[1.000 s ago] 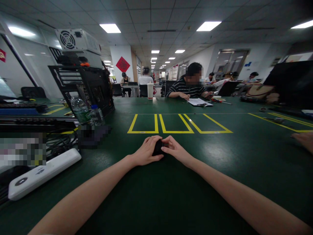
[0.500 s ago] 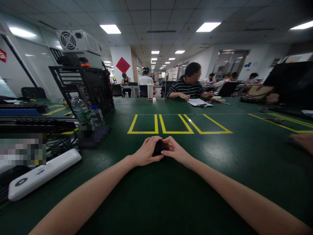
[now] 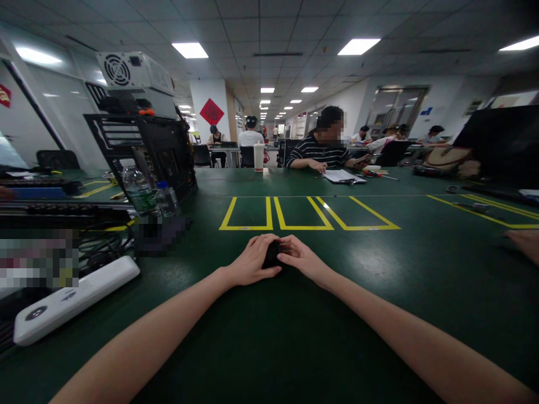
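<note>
A small black rounded object (image 3: pixel 272 254) stands on the green table, mostly covered by my fingers, so its kind cannot be made out. My left hand (image 3: pixel 251 260) wraps round its left side, with the thumb along the near side. From the right, my right hand (image 3: pixel 304 259) grips it between thumb and fingertips. The fingertips of both hands meet near its top. Just beyond my hands, yellow tape outlines (image 3: pixel 304 228) mark the tabletop.
To the left are a white power strip (image 3: pixel 80 300), cables, water bottles (image 3: pixel 141 191) and an open black computer case (image 3: pixel 168 157). A white cup (image 3: pixel 259 157) stands farther back. Across the table sits a person in a striped top (image 3: pixel 318 148) with papers (image 3: pixel 343 176). Another person's hand (image 3: pixel 524 242) shows at right.
My right thumb has risen slightly along the black object; my left hand stays in place. The other person's hand at the right edge has shifted slightly outward.
</note>
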Motion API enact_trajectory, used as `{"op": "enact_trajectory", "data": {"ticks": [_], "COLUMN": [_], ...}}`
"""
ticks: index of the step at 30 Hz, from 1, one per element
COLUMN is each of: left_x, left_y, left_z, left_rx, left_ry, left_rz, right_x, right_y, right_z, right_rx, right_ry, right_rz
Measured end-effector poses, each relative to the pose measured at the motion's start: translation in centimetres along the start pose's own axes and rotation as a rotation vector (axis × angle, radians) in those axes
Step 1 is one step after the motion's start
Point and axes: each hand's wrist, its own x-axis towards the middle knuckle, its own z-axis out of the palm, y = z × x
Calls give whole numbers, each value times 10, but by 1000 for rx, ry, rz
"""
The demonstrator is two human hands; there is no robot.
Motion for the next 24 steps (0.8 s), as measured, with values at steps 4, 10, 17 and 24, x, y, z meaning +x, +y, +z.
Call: {"op": "enact_trajectory", "data": {"ticks": [4,10,17,24], "left_x": [-1,-1,-1,0], "left_y": [0,1,1,0], "left_z": [-1,-2,-2,0], "left_rx": [-4,-7,-8,-5], "left_ry": [-7,-12,-8,3], "left_rz": [3,7,3,7], "right_x": [-1,-2,-1,-1], "right_y": [-1,-3,0,1], "right_z": [1,3,0,0], "right_rx": [25,-29,-69,40], "right_ry": [-9,50,69,-10], "right_rz": [-23,-26,39,-40]}}
